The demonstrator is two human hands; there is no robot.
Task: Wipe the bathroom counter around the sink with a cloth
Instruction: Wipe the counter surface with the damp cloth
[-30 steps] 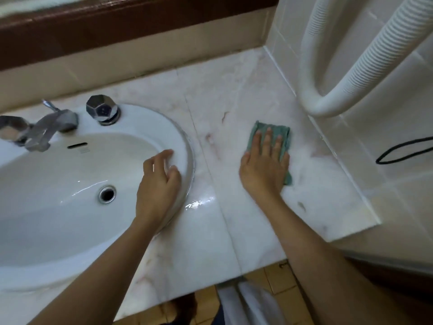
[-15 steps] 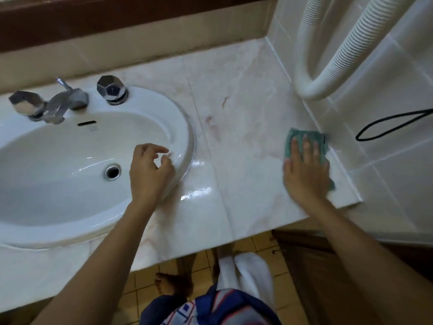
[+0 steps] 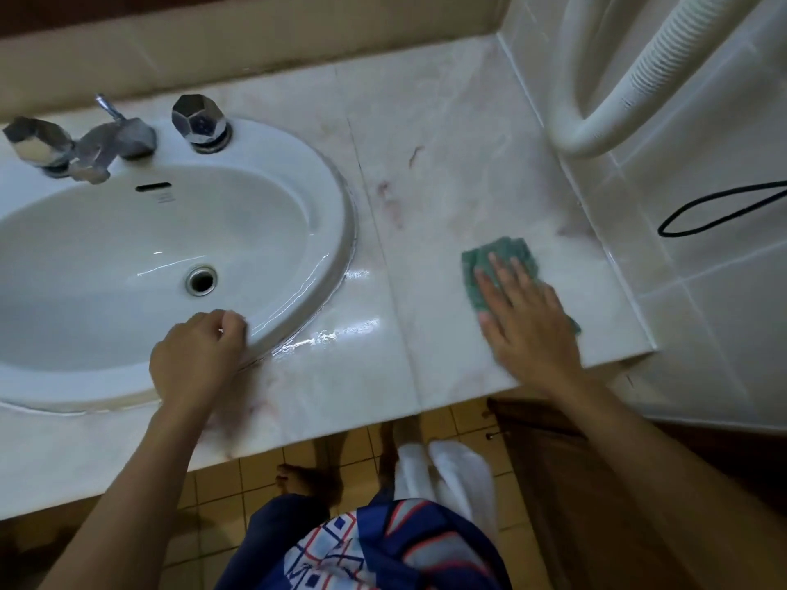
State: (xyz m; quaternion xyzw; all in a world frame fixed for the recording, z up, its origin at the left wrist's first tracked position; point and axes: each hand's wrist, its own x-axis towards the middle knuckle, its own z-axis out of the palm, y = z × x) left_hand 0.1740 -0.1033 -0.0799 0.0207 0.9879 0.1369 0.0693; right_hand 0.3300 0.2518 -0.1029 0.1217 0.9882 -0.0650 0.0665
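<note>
A folded green cloth [image 3: 496, 257] lies flat on the pale marble counter [image 3: 426, 121], to the right of the sink. My right hand [image 3: 528, 321] presses down on the cloth with fingers spread and covers most of it. The white oval sink [image 3: 332, 223] is set into the counter at the left. My left hand [image 3: 196, 359] rests on the sink's front right rim with fingers curled and nothing visible in it. A wet sheen shows on the counter between my two hands.
A chrome faucet [image 3: 106, 146] and two faceted chrome knobs [image 3: 198, 121] stand behind the basin. A white ribbed hose [image 3: 617, 91] loops along the tiled right wall, with a thin black cable [image 3: 719, 210] below it. The counter's front edge drops to a yellow tiled floor [image 3: 221, 483].
My right hand has slid the cloth left, away from the right wall toward the counter's middle. My left hand has shifted down along the sink rim and curled tighter.
</note>
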